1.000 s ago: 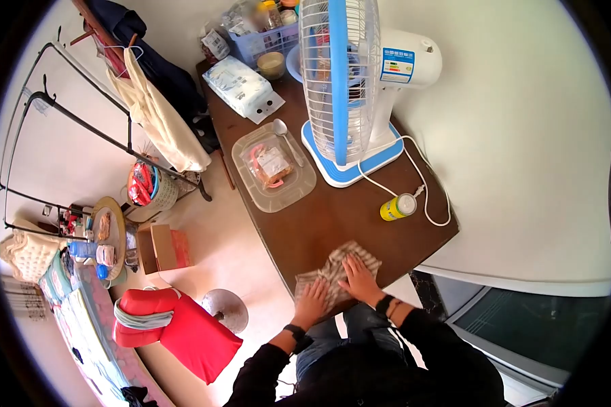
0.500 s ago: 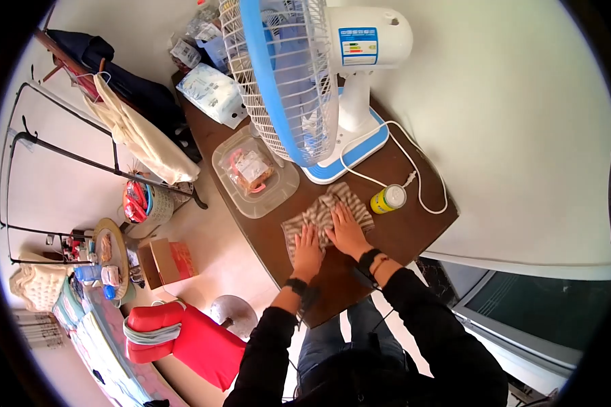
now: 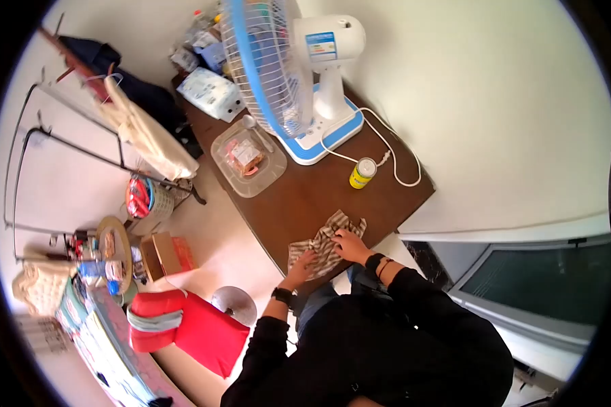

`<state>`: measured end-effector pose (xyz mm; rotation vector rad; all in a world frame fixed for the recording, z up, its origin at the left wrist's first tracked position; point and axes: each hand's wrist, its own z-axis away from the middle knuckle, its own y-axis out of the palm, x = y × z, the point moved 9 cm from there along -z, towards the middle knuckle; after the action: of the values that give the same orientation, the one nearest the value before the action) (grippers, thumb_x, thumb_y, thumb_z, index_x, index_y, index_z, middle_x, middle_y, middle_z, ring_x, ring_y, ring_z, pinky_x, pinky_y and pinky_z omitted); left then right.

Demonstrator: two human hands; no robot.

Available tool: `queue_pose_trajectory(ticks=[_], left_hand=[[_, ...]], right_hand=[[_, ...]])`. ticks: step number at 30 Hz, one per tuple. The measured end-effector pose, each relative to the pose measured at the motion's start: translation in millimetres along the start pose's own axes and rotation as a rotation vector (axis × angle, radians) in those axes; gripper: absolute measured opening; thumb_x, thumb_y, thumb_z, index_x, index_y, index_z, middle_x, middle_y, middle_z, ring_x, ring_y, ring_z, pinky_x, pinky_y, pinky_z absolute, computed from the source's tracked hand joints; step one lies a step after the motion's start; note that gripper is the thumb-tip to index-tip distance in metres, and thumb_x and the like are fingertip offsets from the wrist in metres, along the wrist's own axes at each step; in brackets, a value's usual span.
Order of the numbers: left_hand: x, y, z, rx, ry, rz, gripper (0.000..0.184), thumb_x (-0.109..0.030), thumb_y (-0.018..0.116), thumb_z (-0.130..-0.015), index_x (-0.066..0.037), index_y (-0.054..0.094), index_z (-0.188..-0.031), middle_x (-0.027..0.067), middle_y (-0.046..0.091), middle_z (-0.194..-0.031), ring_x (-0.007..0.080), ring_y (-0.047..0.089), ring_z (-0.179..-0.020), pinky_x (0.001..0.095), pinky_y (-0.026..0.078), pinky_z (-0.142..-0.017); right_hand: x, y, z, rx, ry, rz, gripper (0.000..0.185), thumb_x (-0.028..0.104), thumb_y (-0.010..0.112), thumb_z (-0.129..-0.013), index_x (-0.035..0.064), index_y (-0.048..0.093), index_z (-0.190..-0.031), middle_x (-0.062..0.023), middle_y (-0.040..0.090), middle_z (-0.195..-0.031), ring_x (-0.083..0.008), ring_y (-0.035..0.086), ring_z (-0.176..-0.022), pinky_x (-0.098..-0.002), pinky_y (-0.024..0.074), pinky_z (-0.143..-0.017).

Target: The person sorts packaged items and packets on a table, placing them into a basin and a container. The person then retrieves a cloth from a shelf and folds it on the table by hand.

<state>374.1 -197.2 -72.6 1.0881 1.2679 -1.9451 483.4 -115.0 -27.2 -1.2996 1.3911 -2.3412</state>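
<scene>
A brown-and-cream striped cloth (image 3: 327, 245) lies crumpled at the near edge of the brown table, under both my hands. My left hand (image 3: 301, 267) is on its left part, fingers bent against the fabric. On the right part, my right hand (image 3: 350, 247) has its fingers curled into the folds. Some fingertips are hard to make out. Beyond the cloth a yellow can (image 3: 363, 173) with a pale top stands upright, touched by neither hand.
A white-and-blue fan (image 3: 319, 136) stands at the table's back, its white cord (image 3: 406, 182) looping right. Left of it are a clear plastic lid or tray (image 3: 254, 188) holding a packaged food item and a tissue pack (image 3: 212, 93). A red chair (image 3: 207, 336) stands left below.
Both hands and the striped cloth have moved toward me, to the table's near edge. The cloth is more bunched, and my fingers are more bent. My view has shifted too.
</scene>
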Motion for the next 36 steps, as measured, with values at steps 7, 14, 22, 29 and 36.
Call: queue_pose_trajectory(ticks=[7,14,22,29,36], left_hand=[[4.0,6.3,11.6,-0.284,-0.269,-0.102,0.041,-0.011,0.045,-0.068,-0.015,0.046,-0.108,0.0123,0.032,-0.122,0.0293,0.027,-0.114,0.0419,0.028,-0.089],[-36.1,55.2,24.3,-0.618,-0.468,-0.297,0.052,-0.015,0.053,-0.06,-0.016,0.044,-0.111,0.013,0.032,-0.12,0.032,0.027,-0.112,0.0504,0.024,-0.087],[-61.5,42.5,29.3,-0.762,-0.575,-0.153,0.055,-0.007,0.051,-0.065,-0.007,0.03,-0.116,0.0162,0.035,-0.114,0.035,0.035,-0.104,0.0386,0.033,-0.085],[-14.3,7.9,25.9,-0.751,-0.831,-0.232,0.03,-0.013,0.054,-0.064,-0.007,0.045,-0.092,0.0168,0.038,-0.099,0.0349,0.047,-0.084,0.0394,0.043,-0.068],[-4.9,-87.9,20.0,-0.984,-0.595,-0.176,0.009,-0.009,0.048,-0.07,-0.004,0.05,-0.077,0.0169,0.046,-0.082,0.0341,0.049,-0.075,0.0388,0.041,-0.062]], right_hand=[[-5.6,-13.8,3.9,0.212,-0.073,-0.178,0.03,0.018,0.046,-0.077,0.005,0.047,-0.104,-0.0139,0.046,-0.094,-0.0281,0.044,-0.088,-0.0369,0.0375,-0.075],[-56.7,-18.0,53.5,0.245,-0.126,-0.097,0.036,0.014,0.047,-0.076,0.0043,0.04,-0.11,-0.0156,0.039,-0.111,-0.0305,0.042,-0.095,-0.037,0.0375,-0.079],[-24.5,-42.9,34.8,0.149,-0.138,0.025,0.051,0.011,0.045,-0.075,0.0116,0.024,-0.121,-0.0203,0.031,-0.118,-0.0313,0.051,-0.068,-0.0389,0.0424,-0.058],[-54.6,-17.1,10.9,0.105,-0.031,0.05,0.029,0.009,0.047,-0.076,0.0032,0.043,-0.104,-0.0181,0.038,-0.101,-0.0301,0.049,-0.065,-0.038,0.0422,-0.056],[-36.2,-53.9,-34.7,-0.389,-0.042,-0.236,0.007,0.003,0.049,-0.073,0.0024,0.047,-0.08,-0.0165,0.043,-0.079,-0.0339,0.044,-0.075,-0.0376,0.0382,-0.064]])
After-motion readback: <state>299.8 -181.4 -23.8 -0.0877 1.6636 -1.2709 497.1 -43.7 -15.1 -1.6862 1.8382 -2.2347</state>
